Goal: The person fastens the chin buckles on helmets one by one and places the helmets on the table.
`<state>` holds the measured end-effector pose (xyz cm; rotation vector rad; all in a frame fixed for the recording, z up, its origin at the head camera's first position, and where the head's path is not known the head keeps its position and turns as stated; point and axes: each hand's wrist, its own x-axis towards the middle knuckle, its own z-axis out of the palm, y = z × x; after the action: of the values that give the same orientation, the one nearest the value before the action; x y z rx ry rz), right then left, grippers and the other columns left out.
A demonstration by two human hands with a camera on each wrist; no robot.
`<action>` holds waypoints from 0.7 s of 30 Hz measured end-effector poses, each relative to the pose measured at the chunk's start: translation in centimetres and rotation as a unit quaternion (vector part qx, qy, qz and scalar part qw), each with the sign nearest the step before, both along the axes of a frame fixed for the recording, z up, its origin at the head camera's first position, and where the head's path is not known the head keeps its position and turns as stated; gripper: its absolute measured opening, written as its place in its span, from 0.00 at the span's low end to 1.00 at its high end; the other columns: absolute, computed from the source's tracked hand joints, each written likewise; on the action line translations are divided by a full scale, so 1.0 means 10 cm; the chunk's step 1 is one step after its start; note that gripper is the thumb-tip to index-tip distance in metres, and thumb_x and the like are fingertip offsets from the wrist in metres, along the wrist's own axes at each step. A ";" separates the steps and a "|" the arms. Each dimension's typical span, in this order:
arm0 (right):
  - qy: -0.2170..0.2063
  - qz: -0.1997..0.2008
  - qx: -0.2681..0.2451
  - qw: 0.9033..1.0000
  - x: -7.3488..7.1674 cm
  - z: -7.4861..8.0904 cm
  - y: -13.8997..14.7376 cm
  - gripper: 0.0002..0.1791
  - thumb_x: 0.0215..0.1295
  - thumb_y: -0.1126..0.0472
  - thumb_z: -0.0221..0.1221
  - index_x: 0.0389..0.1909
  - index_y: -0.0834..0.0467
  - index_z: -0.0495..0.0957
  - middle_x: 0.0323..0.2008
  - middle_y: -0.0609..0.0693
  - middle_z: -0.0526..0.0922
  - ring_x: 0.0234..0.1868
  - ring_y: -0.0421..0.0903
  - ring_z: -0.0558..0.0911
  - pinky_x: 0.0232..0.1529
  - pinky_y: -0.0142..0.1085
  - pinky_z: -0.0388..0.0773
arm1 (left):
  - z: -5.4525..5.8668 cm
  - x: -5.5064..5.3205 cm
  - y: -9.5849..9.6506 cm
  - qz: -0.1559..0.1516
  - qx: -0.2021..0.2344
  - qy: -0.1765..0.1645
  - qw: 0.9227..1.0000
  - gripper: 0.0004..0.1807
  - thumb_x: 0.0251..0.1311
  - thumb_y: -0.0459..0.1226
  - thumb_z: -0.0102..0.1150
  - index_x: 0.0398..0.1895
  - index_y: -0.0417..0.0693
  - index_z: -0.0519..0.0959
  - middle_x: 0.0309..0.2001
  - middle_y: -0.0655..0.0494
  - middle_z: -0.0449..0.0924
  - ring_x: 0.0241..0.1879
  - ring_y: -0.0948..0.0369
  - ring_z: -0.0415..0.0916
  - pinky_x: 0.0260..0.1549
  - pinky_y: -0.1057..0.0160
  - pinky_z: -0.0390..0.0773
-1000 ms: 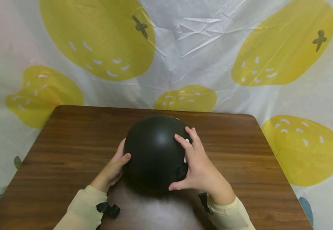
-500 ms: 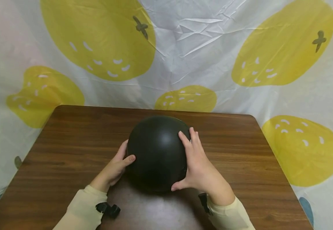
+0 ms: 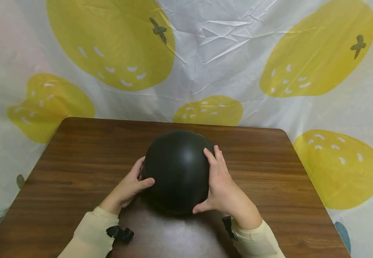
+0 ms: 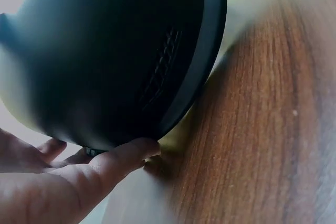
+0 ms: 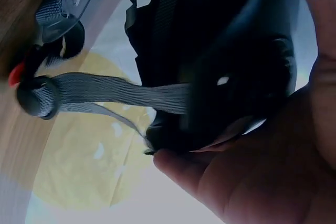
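Note:
A smooth black helmet [image 3: 178, 172] is held between both hands over the middle of the table, its rounded shell facing the head camera. My left hand [image 3: 128, 186] grips its left side, thumb on the shell and the other fingers mostly hidden behind it. On the right side, my right hand [image 3: 223, 188] holds the helmet with thumb low and fingers spread up along the edge. In the left wrist view, a ridged patch [image 4: 160, 69] shows near the helmet's rim. The right wrist view looks into the dark underside, where a grey strap [image 5: 121, 92] hangs with a small red part [image 5: 17, 73].
The brown wood-grain table [image 3: 86, 154] has rounded far corners. Behind it hangs a pale cloth [image 3: 205, 68] with yellow fruit prints. A black band with a small device [image 3: 120, 233] sits on the left wrist, and another black band [image 3: 229, 227] on the right.
The helmet has turned, so the white marks and dark knob at its right side have gone out of sight. It has shifted slightly right, with both hands still holding it.

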<state>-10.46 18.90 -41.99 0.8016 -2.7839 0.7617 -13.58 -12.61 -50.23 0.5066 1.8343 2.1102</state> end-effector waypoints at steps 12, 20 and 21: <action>-0.024 -0.020 0.010 0.999 -0.01 -0.03 0.00 0.96 0.16 0.52 0.95 0.83 0.64 0.34 0.78 0.80 0.44 0.80 0.75 0.49 0.69 0.66 0.67 | 0.03 -0.01 0.00 -0.004 -0.034 -0.005 0.999 0.56 0.65 0.44 0.76 0.84 0.40 0.47 0.76 0.31 0.56 0.66 0.38 0.72 0.56 0.58 0.80; -0.032 -0.022 0.006 0.999 -0.07 -0.09 0.00 0.97 0.14 0.53 0.95 0.82 0.65 0.34 0.78 0.78 0.48 0.80 0.74 0.51 0.71 0.63 0.65 | 0.11 0.02 0.01 0.030 -0.090 -0.003 0.995 0.57 0.62 0.44 0.79 0.84 0.41 0.49 0.78 0.34 0.57 0.72 0.36 0.67 0.66 0.44 0.73; -0.032 -0.021 0.003 0.999 -0.07 -0.10 0.00 0.97 0.14 0.53 0.95 0.82 0.66 0.34 0.78 0.78 0.48 0.80 0.74 0.52 0.72 0.63 0.65 | 0.13 0.03 0.01 0.032 -0.096 -0.006 0.995 0.58 0.62 0.43 0.79 0.85 0.42 0.49 0.78 0.35 0.57 0.72 0.36 0.66 0.67 0.43 0.72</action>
<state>-11.19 18.93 -42.95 0.7307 -2.8513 0.7843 -13.32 -12.52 -48.96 0.3901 2.0457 1.9435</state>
